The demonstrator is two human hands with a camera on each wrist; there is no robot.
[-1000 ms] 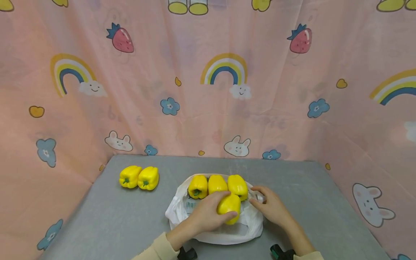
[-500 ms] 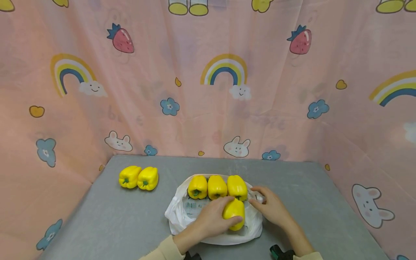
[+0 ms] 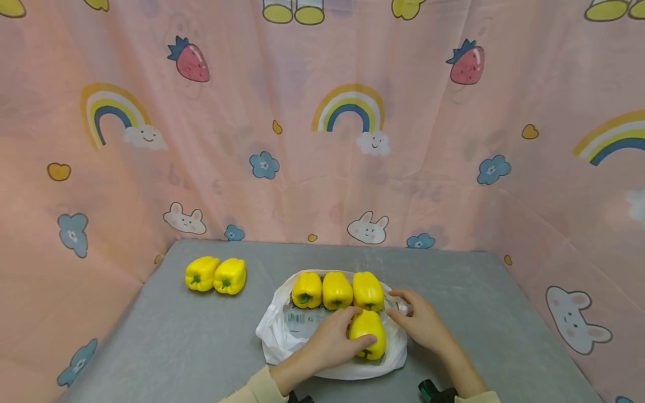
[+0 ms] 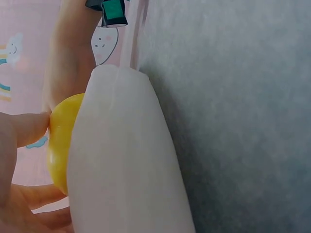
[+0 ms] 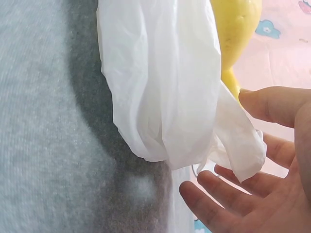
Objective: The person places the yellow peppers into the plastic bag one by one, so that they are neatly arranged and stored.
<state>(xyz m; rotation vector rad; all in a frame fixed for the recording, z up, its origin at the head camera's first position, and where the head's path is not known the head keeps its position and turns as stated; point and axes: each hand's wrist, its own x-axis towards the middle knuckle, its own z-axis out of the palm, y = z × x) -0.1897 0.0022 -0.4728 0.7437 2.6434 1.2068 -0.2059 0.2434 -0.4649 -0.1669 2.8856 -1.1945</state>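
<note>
A yellow bell pepper [image 3: 373, 334] sits low at the front right inside an open white plastic bag [image 3: 272, 336]. My left hand [image 3: 330, 340] holds this pepper from its left side, thumb in front and fingers behind. In the left wrist view, the bag's wall hides much of the pepper [image 4: 59, 141]. Behind it, three more yellow peppers [image 3: 337, 290] form a row along the bag's far side. At the bag's right rim is my right hand [image 3: 422, 322]. The right wrist view shows its fingers spread loosely beside a flap of the bag [image 5: 240, 150], thumb apart from them.
Two yellow peppers [image 3: 229, 276] lie side by side at the back left of the grey table [image 3: 201, 336]. A printed sheet with a barcode [image 3: 297, 319] shows on the bag's floor. A pink patterned curtain [image 3: 302, 190] encloses the back and sides.
My left hand has moved the held pepper right and toward the front, away from the back row and down into the bag. The right hand has stayed at the rim.
</note>
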